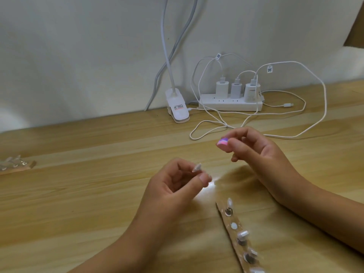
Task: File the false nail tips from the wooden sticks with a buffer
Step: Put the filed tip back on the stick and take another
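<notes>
Nearest, a wooden stick (pixel 232 234) lies flat on the table (pixel 98 154), below and to the right of the left-hand pinch, between the two forearms. Mounted nail tips (pixel 242 234) stand in a row along it, with one white round pad among them.

Left hand (pixel 173 186): thumb and forefinger are closed together on a single false nail tip (pixel 197 167), held clear of the table; the remaining fingers are curled.

Right hand (pixel 254 148): thumb and forefinger are clamped on a small pink-and-purple buffer (pixel 223 143), raised above and to the right of the pinched tip. Buffer and tip are near each other but not touching.

Well to the left of both grips, a second stick (pixel 15 166) carrying further tips lies at the picture's edge.

Beyond the grips, against the wall, stands a white lamp clip (pixel 178 107) bearing a label with a red stripe; its print is too small to read. Right of it, a white power strip (pixel 230 105) holds three chargers; the faint marking on the rightmost is illegible. Two cable tags (pixel 269 69) show square printed codes.
</notes>
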The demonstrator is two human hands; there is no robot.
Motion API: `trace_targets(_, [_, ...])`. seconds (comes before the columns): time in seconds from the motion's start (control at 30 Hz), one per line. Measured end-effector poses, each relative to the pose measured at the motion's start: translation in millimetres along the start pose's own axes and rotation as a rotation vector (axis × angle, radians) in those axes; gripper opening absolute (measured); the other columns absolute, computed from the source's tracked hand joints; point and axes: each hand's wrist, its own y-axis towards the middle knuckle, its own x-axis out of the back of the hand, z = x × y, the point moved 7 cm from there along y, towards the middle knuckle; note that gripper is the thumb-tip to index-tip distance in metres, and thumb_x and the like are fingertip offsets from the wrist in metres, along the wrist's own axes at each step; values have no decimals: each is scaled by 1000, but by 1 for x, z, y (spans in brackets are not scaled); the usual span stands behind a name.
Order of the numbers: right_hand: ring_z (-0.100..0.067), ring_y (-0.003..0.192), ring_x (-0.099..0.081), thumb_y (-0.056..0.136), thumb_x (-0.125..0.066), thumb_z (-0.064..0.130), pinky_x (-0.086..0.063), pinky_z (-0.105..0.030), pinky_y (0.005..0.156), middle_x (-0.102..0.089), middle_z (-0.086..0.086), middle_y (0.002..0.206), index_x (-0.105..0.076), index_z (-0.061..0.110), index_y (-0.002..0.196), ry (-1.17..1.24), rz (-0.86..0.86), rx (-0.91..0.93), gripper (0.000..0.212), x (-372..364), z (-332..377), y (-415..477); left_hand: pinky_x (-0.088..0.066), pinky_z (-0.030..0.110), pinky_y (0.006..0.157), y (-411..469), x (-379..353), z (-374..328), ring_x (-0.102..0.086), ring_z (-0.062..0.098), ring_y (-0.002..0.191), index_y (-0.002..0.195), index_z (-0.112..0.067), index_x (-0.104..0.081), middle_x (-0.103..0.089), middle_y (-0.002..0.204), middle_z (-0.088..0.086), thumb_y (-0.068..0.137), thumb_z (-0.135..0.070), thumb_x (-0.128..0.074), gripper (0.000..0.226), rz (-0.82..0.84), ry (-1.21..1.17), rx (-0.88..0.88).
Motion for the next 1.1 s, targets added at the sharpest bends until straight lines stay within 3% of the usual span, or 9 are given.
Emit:
trace_targets(0.07, [-9, 94, -63, 75, -70, 43, -50, -18, 79, -70, 4, 101, -69, 27, 95, -89, 39, 95, 25, -6, 7, -5, -50, 13, 71, 4, 0, 4, -71, 11, 84, 78, -25, -70, -75, 84, 2, 72, -25, -83, 14, 9, -1, 40])
trace_targets(0.17, [-18, 103, -62, 80, -68, 38, -49, -24, 84, -67, 5, 106, -66, 25, 104, -195, 85, 218, 27, -13, 15, -11, -51, 16, 76, 7, 1, 10, -69, 11, 85, 81, -27, -74, -75, 87, 0, 73, -24, -78, 9, 25, 51, 78])
trace_targets(0.3, [-24, 107, -60, 84, -67, 31, -50, -34, 84, -65, 2, 109, -63, 17, 108, -318, 151, 364, 28, -18, 24, -18, -49, 19, 69, 7, 0, 9, -65, 6, 79, 83, -29, -75, -73, 81, -4, 75, -30, -77, 8, 60, 74, 61])
trace_targets(0.4, [-23, 107, -60, 86, -69, 28, -48, -30, 83, -63, 2, 112, -63, 13, 110, -449, 245, 496, 29, -31, 29, -26, -46, 16, 62, 6, -4, 5, -60, 1, 68, 75, -32, -73, -69, 71, -10, 69, -40, -75, 10, 93, 81, 24])
trace_targets(0.57, [-17, 104, -60, 85, -65, 36, -47, -29, 84, -63, 11, 107, -62, 21, 108, -438, 188, 389, 27, -24, 23, -19, -46, 15, 61, 6, -1, 8, -59, 2, 67, 76, -30, -72, -68, 71, -9, 75, -32, -71, 2, 70, 99, 19])
trace_targets(0.7, [-20, 104, -60, 83, -69, 35, -46, -29, 87, -63, 8, 107, -62, 19, 107, -449, 217, 445, 30, -29, 25, -23, -48, 14, 67, 5, -3, 9, -66, 5, 72, 76, -30, -68, -71, 73, -2, 78, -32, -69, 3, 85, 139, -2])
trace_targets(0.83, [-16, 104, -61, 76, -73, 44, -46, -33, 94, -65, 13, 101, -62, 26, 98, -354, 173, 214, 31, -20, 11, -13, -49, 15, 70, 6, -3, 11, -67, 6, 74, 76, -32, -68, -71, 74, -4, 82, -31, -72, 8, 91, 162, -8])
trace_targets(0.97, [-17, 106, -61, 81, -71, 37, -45, -26, 92, -64, 13, 106, -60, 21, 99, -383, 251, 380, 27, -31, 22, -23, -45, 11, 63, 6, -4, 7, -64, 1, 68, 72, -30, -69, -70, 69, -7, 76, -34, -70, 5, 87, 161, -19])
trace_targets(1.1, [-13, 109, -62, 76, -68, 46, -48, -29, 93, -67, 14, 107, -62, 28, 97, -315, 197, 194, 28, -22, 10, -13, -48, 12, 65, 6, -2, 9, -66, 4, 69, 74, -24, -70, -71, 69, -4, 83, -21, -72, 9, 61, 167, 12])
